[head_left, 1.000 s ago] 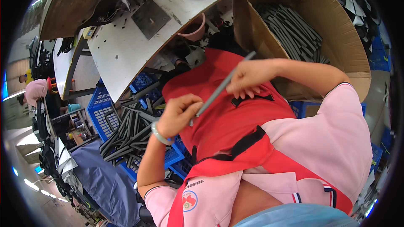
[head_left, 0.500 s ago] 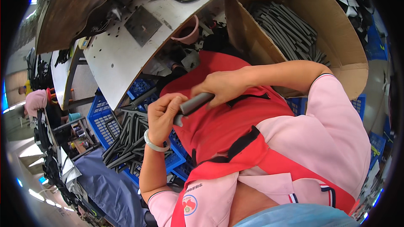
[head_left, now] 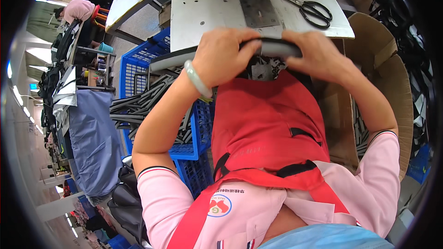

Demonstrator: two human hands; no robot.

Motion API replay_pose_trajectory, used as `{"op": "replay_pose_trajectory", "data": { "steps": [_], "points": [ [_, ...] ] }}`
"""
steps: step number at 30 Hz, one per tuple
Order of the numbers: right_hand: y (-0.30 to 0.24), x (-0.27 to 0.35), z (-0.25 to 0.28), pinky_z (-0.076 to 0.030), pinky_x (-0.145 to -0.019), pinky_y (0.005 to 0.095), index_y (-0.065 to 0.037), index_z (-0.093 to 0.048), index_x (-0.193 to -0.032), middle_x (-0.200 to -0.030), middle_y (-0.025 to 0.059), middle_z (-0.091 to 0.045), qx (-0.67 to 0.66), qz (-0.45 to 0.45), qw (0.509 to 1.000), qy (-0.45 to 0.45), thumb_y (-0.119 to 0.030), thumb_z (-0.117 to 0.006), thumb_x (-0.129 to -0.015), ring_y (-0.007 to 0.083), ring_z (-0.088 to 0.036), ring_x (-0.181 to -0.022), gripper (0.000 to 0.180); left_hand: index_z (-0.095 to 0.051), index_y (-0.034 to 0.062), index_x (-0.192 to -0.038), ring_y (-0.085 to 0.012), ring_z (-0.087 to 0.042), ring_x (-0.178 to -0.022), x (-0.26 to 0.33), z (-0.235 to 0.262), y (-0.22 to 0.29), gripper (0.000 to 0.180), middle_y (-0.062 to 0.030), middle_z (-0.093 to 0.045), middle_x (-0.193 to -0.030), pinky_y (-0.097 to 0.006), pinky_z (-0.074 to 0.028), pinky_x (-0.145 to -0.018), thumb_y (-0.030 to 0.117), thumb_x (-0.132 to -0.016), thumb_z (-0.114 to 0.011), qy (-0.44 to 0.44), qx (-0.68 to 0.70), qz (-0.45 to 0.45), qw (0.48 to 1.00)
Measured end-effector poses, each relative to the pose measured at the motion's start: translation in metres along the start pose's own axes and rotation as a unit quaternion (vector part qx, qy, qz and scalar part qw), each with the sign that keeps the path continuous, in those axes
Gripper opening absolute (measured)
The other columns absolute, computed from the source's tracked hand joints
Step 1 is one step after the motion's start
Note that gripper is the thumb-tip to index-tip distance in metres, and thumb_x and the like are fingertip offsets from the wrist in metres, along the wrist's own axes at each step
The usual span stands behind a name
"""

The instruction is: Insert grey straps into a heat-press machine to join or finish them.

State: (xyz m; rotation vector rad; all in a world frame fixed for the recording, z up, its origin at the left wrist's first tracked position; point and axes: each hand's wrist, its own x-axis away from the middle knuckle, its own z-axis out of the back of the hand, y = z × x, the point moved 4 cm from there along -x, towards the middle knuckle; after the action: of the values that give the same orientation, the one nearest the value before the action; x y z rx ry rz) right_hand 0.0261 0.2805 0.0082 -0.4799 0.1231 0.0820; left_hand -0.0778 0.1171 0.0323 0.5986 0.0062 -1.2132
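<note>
A grey foam tube (head_left: 273, 50) with a black strip along its far side is held up crosswise at the near edge of the white worktable. My left hand (head_left: 222, 56) is closed round it, and one end sticks out to the left past the wrist. Closed on the right end of the tube is my right hand (head_left: 317, 54), slightly blurred. Between the two hands the grey side shows. Beneath my left forearm, more grey tubes (head_left: 150, 96) lie heaped in a blue plastic crate (head_left: 129, 67).
On the white worktable (head_left: 196, 23) are a metal plate (head_left: 258, 16) and black-handled scissors (head_left: 314, 14). A tall cardboard box (head_left: 392, 67) with grey tubes stands at right. Blue cloth (head_left: 94, 138) hangs at left; a person in pink (head_left: 79, 10) sits far left.
Both hands have moved up and away from my lap to the table edge, carrying the tube, and are now farther apart. The view has turned, bringing the table to the top middle.
</note>
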Motion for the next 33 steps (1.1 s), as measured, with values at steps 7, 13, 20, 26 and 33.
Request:
{"op": "replay_pose_trajectory", "data": {
  "steps": [7,13,20,26,33],
  "points": [
    [0.048,-0.046,0.009,-0.050,-0.067,0.0460,-0.009,-0.057,-0.106,-0.079,0.0165,-0.066,0.210,0.011,0.972,0.109,-0.019,-0.069,-0.074,0.0362,-0.064,-0.080,0.036,-0.070,0.0011,-0.095,-0.0155,-0.064,-0.064,-0.049,-0.026,-0.056,0.029,-0.0073,-0.066,-0.068,-0.029,-0.048,-0.062,0.027,-0.084,-0.064,-0.035,0.205,0.137,0.969],
    [0.076,-0.066,0.012,-0.050,-0.071,0.0441,-0.009,-0.061,-0.112,-0.079,0.0151,-0.066,0.181,0.024,0.973,0.139,-0.022,-0.069,-0.075,0.0354,-0.064,-0.079,0.040,-0.071,-0.0016,-0.099,-0.0095,-0.061,-0.060,-0.072,-0.030,-0.070,0.028,-0.0056,-0.068,-0.070,-0.025,-0.046,-0.053,0.023,-0.086,-0.066,-0.015,0.257,0.161,0.953],
    [0.077,-0.077,0.016,-0.048,-0.078,0.0433,-0.003,-0.060,-0.115,-0.089,0.0187,-0.066,0.165,0.024,0.977,0.130,-0.015,-0.066,-0.073,0.0372,-0.062,-0.089,0.044,-0.068,-0.0025,-0.106,-0.0059,-0.051,-0.055,-0.081,-0.037,-0.082,0.031,-0.0076,-0.068,-0.073,-0.020,-0.041,-0.052,0.023,-0.088,-0.067,-0.012,0.289,0.186,0.939],
    [0.076,-0.082,0.017,-0.049,-0.080,0.0418,-0.003,-0.059,-0.118,-0.092,0.0197,-0.066,0.155,0.016,0.981,0.114,-0.015,-0.065,-0.074,0.0367,-0.062,-0.091,0.047,-0.068,-0.0025,-0.106,-0.0061,-0.049,-0.054,-0.084,-0.037,-0.091,0.030,-0.0081,-0.068,-0.073,-0.020,-0.040,-0.052,0.021,-0.088,-0.067,-0.012,0.292,0.176,0.940],
    [0.085,-0.099,0.025,-0.049,-0.080,0.0419,-0.003,-0.060,-0.119,-0.094,0.0205,-0.066,0.155,-0.016,0.982,0.104,-0.020,-0.067,-0.075,0.0378,-0.063,-0.090,0.048,-0.071,-0.0015,-0.098,-0.0168,-0.068,-0.065,-0.105,-0.042,-0.109,0.027,-0.0091,-0.071,-0.078,-0.027,-0.052,-0.058,0.022,-0.086,-0.066,0.000,0.295,0.143,0.945]
  ]
}}
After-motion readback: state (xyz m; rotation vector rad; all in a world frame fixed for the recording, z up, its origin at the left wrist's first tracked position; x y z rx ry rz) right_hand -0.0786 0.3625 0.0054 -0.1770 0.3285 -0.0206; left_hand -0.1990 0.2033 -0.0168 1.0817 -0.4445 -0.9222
